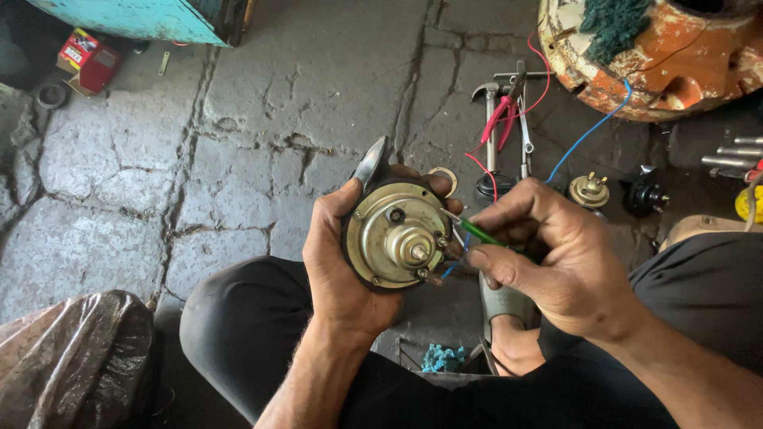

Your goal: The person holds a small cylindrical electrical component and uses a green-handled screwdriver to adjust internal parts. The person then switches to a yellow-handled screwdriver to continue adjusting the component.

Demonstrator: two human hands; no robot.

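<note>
**K:** Two hands in shot, both busy. Going left to right: crumpled plastic bag (75, 357) bottom left, red box (86, 59) top left beside a teal panel (135, 17), cracked stone floor (262, 119) across the middle.

**R:** Left hand?

**K:** Left hand (338, 262) is wrapped round a round horn (395, 234), brass-coloured face up toward the camera, black rim, metal bracket sticking up at its top left. Thumb lies on the left edge, fingers curl behind. Horn sits centre frame, held above the person's knee, clear of the floor.

**R:** And the right?

**K:** Right hand (556, 266) is pinched closed on a green-handled screwdriver (475, 229). Tip rests at the horn's right edge, by the small terminals there. Blue wire (592, 127) and red wire (486, 171) run from that side up toward the top right.

**R:** Screwdriver actually seated in a screw?

**K:** Cannot tell, tip is too small to read.

**R:** What's behind?

**K:** On the floor just past the hands: a ring (443, 176), a hammer (486, 107), spanners (524, 119) and red-handled pliers (499, 119) lying together. Right of those, a second small brass horn (589, 190) and a black part (644, 193). Top right, a rusty orange-and-white drum (675, 63) with a green rag (613, 24) on it. Far right edge, a few steel sockets (735, 155). Blue rag (443, 359) low down between the legs.
</note>
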